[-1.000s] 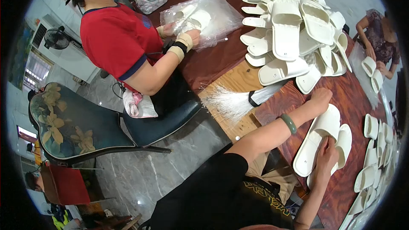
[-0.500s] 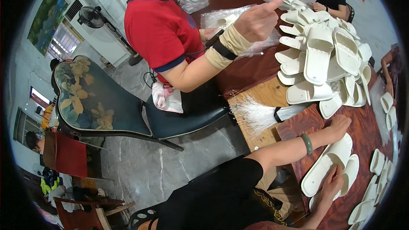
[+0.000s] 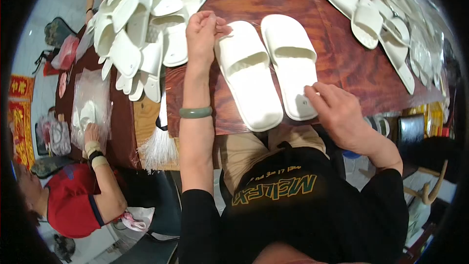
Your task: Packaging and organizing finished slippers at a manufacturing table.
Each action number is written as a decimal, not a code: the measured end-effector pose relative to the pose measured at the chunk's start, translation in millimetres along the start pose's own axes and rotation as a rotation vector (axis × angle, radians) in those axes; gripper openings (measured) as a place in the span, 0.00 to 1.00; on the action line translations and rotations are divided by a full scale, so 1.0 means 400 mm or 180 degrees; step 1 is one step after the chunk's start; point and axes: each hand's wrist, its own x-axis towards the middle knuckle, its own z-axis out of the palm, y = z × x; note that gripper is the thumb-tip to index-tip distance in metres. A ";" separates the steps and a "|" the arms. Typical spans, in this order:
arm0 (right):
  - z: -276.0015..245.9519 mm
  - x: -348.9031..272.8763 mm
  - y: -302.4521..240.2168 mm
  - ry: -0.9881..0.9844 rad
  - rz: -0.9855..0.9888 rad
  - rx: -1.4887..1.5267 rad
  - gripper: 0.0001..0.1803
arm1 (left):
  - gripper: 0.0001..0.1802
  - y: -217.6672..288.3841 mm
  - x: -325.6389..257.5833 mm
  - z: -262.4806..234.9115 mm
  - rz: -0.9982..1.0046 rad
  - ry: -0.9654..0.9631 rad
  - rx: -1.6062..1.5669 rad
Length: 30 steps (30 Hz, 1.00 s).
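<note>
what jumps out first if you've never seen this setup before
A pair of white slippers lies side by side on the dark wooden table, right in front of the person. The left hand rests at the toe of the left slipper and the right hand touches the heel of the right one. A big heap of white slippers sits to the left, and a co-worker in a red shirt handles a clear bag at the far left.

Small packing workshop, looks home-based. Dark wooden table (image 3: 342,63) carries a heap of identical white slippers (image 3: 141,34) and more rows (image 3: 391,19) at the far edge; a co-worker in a red shirt (image 3: 73,205) handles clear plastic bags (image 3: 90,107) at the side. White hand brush (image 3: 159,142) lies at the table edge.
</note>
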 end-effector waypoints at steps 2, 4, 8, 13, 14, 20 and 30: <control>0.035 -0.011 -0.024 0.0233 -0.0173 -0.0150 0.20 | 0.12 0.016 0.006 0.021 -0.0106 -0.0389 0.0254; 0.086 -0.020 -0.033 0.0197 -0.0295 -0.0171 0.19 | 0.13 0.007 0.029 0.039 -0.0330 -0.0727 0.0824; 0.101 0.007 -0.028 -0.0400 -0.0692 0.0276 0.24 | 0.12 0.050 0.030 0.115 -0.0329 -0.1225 0.2079; 0.177 0.046 0.036 -0.0474 -0.0650 0.0804 0.19 | 0.11 -0.009 0.081 0.168 -0.0367 -0.1920 0.2314; 0.187 0.054 0.057 -0.0225 -0.0708 0.0847 0.16 | 0.11 -0.020 0.090 0.182 -0.0345 -0.2166 0.2381; 0.209 0.092 0.170 0.0625 -0.0820 0.0753 0.11 | 0.18 -0.041 0.093 0.232 -0.0715 -0.1831 0.3028; 0.221 0.136 0.166 0.0578 -0.0655 0.0710 0.18 | 0.08 -0.023 0.098 0.159 -0.0633 -0.1536 0.2139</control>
